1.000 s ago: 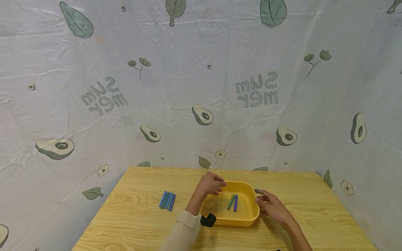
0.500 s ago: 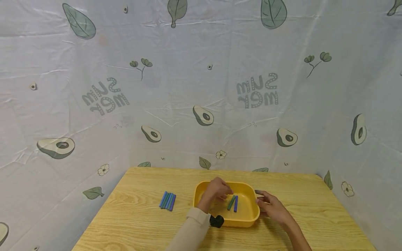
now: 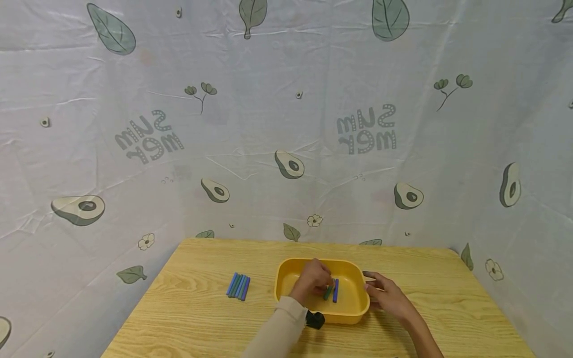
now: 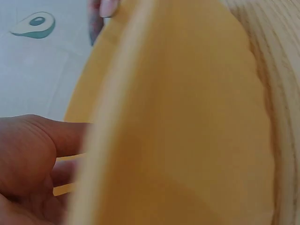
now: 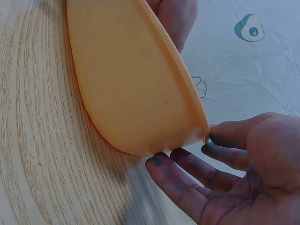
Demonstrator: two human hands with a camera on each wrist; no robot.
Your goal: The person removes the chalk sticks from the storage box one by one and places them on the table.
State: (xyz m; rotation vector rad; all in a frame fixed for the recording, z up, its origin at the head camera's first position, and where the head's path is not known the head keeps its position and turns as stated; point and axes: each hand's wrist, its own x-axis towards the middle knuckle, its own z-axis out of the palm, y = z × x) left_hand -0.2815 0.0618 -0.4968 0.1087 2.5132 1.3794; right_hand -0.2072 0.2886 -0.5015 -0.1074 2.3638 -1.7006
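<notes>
A yellow plastic tray sits mid-table. My left hand reaches inside it, fingers curled at the upper end of a green crayon-like stick. A purple stick lies just right of it. The tray wall fills most of the left wrist view and hides the left fingertips. My right hand holds the tray's right side. In the right wrist view, the thumb is at the rim and dark-stained fingers touch the outer wall.
Several blue, green and purple sticks lie side by side on the wooden table, left of the tray. Behind the table hangs a pale cloth printed with avocados and leaves.
My left hand has moved right and down from over the tray's left rim to the green stick inside, covering its upper end. The right hand has stayed at the tray's side.
</notes>
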